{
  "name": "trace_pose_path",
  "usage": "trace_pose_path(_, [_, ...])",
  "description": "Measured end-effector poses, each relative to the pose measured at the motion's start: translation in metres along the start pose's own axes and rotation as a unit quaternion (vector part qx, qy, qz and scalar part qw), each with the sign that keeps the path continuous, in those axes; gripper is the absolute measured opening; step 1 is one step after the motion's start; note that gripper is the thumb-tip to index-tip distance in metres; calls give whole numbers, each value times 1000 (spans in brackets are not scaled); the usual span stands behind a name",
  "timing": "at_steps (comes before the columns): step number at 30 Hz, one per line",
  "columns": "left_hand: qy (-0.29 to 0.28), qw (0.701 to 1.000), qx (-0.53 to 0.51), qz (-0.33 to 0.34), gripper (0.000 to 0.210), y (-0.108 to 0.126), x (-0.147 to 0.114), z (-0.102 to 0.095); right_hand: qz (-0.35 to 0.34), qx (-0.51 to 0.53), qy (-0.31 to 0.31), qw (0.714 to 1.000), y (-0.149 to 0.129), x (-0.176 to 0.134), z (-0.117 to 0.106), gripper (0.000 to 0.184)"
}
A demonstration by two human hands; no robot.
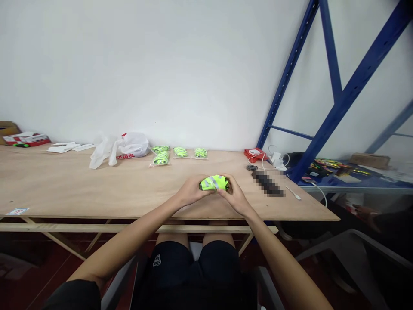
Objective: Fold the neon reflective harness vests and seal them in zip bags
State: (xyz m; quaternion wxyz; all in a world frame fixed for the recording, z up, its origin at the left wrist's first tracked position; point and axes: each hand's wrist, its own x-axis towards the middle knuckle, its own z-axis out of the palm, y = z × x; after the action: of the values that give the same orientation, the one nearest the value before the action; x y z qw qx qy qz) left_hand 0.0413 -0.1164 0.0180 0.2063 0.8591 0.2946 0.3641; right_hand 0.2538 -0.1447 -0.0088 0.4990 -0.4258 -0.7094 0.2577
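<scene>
Left hand (191, 189) and right hand (236, 196) both curled snugly round yellow-green bundle (213, 183), one per end; best squeeze evenly, thumbs guarding against loosening.

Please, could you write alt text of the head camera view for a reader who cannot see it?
A person's left hand and right hand hold a silver-striped neon-yellow bundle over a wooden table. Farther back lie four similar clear-bagged bundles, beside a white plastic bag; a blue metal rack stands at the right.
</scene>
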Motion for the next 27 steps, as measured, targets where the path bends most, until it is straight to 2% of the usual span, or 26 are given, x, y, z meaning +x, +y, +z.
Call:
trace_pose_path(5, [20, 999, 38, -5, 60, -4, -3, -7, -27, -16, 32, 999, -2, -10, 1, 45])
trace_pose_path(8, [-16, 997, 78, -17, 62, -1, -8, -12, -44, -36, 50, 997, -6, -12, 2, 39])
trace_pose_path(11, [-57, 994, 95, -8, 58, 6, -13, -17, -66, -53, 25, 996, -12, -15, 1, 38])
trace_pose_path(16, [-103, 995, 10, 9, 48, 17, -14, -20, -63, -79, -54, 993, -18, -23, -3, 44])
trace_pose_path(21, [-102, 994, -38, -3, 50, 12, -9, -15, -73, -102, -24, 992, -10, -26, -3, 40])
trace_pose_path(27, [-118, 987, -101, -35, 56, -4, -3, -10, -132, -111, -4, 985, -2, -26, 0, 32])
